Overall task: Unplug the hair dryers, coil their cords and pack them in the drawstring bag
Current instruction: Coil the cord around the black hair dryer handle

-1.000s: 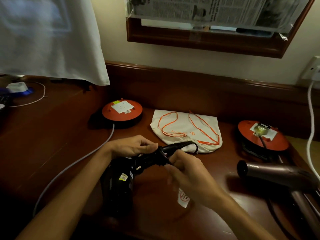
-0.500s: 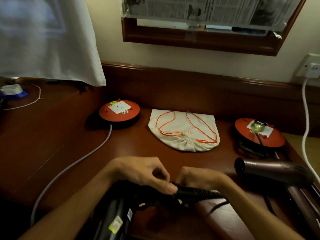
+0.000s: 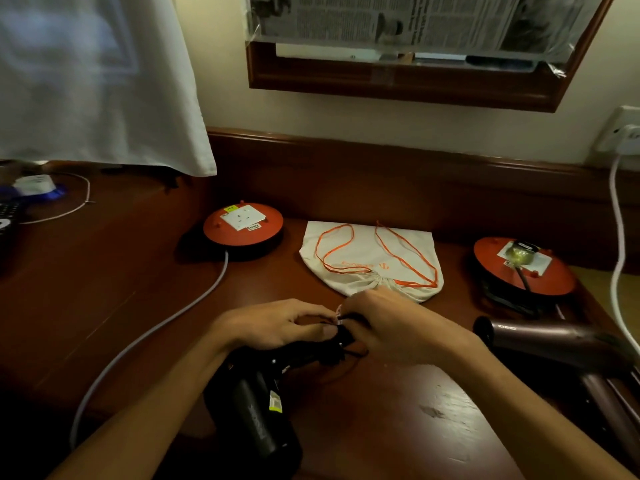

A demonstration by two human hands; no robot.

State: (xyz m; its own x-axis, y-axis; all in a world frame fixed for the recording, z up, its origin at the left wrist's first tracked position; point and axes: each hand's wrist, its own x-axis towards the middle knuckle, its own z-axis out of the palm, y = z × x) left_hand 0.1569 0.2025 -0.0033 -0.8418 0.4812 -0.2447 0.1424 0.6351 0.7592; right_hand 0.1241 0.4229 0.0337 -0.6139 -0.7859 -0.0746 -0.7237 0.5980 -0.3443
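Both hands — left (image 3: 277,323), right (image 3: 391,327) — pinch the black dryer's (image 3: 256,420) handle, cord hidden.

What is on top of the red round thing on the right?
On the right red reel sits a white socket plate with a plug in it; its dark cord runs off. The socket holes are covered.

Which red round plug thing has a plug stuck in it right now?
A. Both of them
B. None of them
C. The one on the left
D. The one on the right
D: the right red reel has a dark plug sitting in its socket, while the left red reel shows a bare white socket.
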